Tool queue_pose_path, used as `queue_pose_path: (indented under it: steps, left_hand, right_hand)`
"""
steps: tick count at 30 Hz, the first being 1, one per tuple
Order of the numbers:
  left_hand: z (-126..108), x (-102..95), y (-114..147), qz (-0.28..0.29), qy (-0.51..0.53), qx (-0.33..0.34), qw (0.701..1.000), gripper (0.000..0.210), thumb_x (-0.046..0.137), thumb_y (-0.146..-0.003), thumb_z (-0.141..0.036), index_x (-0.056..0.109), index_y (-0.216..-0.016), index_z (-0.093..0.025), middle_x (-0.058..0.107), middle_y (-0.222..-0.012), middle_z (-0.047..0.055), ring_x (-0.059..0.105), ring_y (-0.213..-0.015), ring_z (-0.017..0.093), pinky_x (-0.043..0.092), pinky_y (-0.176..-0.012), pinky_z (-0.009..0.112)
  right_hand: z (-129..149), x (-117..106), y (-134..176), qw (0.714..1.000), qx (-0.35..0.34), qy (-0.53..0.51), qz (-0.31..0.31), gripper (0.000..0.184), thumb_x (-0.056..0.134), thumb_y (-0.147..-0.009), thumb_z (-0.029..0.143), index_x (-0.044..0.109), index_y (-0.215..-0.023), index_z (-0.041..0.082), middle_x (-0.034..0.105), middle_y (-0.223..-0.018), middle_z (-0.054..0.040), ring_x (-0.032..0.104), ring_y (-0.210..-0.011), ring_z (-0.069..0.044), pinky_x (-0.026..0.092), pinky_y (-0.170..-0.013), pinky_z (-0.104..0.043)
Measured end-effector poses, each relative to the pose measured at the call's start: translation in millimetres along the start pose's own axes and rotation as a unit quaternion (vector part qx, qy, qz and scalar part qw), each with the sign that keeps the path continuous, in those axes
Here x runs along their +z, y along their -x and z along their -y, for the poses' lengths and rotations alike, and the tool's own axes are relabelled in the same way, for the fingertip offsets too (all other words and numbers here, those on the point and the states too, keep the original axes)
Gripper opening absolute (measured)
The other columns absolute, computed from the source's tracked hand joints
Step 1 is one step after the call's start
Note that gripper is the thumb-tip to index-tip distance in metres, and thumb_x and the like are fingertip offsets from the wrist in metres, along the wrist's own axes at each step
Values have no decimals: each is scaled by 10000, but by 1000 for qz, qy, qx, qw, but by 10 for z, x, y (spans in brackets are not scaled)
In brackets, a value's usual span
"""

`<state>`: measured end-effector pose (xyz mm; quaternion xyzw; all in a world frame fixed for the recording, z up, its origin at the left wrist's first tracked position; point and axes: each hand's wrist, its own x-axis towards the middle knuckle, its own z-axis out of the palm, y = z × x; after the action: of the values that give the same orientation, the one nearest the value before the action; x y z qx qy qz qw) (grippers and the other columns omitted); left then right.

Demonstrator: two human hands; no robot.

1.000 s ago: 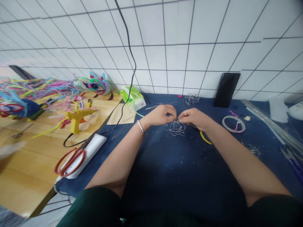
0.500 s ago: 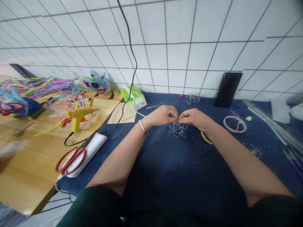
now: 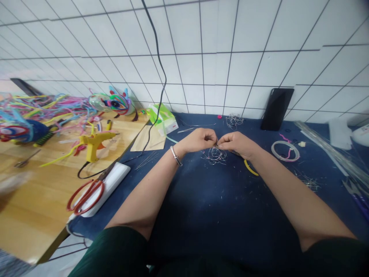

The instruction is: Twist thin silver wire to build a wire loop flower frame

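Note:
A loose tangle of thin silvery wire (image 3: 216, 157) hangs just under my fingertips, above the dark blue cloth (image 3: 201, 215). My left hand (image 3: 201, 139), with a silver bangle at its wrist, pinches the tangle's upper part between thumb and forefinger. Close against it, my right hand (image 3: 235, 142) pinches the wire at the same spot; the fingertips of both hands nearly touch. The exact bit of wire between them is too small to make out. Below my right wrist, a curved yellow handle (image 3: 251, 168) shows, the rest of it hidden.
Behind my hands lies another wire tangle (image 3: 234, 120) near a leaning black phone (image 3: 277, 109). To the right are a tape-like ring (image 3: 274, 156) and wire scraps (image 3: 310, 184). Leftward, red-handled scissors (image 3: 86, 196) rest on a white power strip (image 3: 117, 175), beside a yellow glue gun (image 3: 92, 145).
The hanging wire tangle has shifted and turned slightly under my fingers, sitting a little higher. Both hands stay pinched together at nearly the same place.

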<state>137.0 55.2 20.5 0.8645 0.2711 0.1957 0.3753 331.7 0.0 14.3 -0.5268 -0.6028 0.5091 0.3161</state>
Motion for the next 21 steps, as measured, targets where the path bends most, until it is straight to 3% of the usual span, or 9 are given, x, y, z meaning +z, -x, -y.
queue_pose_path:
  steps: [5,12,17,21]
  left_hand:
    - [26,10,-7,8,64,-11,998,96,518,-784,-189,599,-813,-147,666,-752,24,604,-697,92,463,-658,231]
    - [8,-79,22,35,110,-13,993,199,533,-843,-286,639,-912,-133,697,-809,58,652,-770,117,501,-725,253]
    - [-23,-150,36,20,-9,13,1000,200,556,-811,-247,688,-933,-158,703,-844,38,634,-764,113,487,-688,239]
    - [-66,-145,30,0,-125,75,989,171,550,-787,-182,709,-848,-169,701,-842,24,624,-769,112,479,-721,246]
  right_hand:
    - [-29,-18,-19,1000,-4,-24,-1,86,725,-654,305,700,-673,224,562,-599,2,376,-543,-101,288,-520,-289]
    - [-52,-14,-31,997,0,-80,7,58,713,-667,267,701,-694,216,520,-549,18,366,-513,-88,254,-499,-278]
    - [-44,11,-28,995,-5,-95,4,68,710,-656,253,699,-707,211,541,-587,16,382,-532,-89,288,-515,-277]
    - [-21,33,-17,996,-4,-87,9,92,711,-648,255,697,-712,192,558,-620,11,398,-547,-83,302,-528,-270]
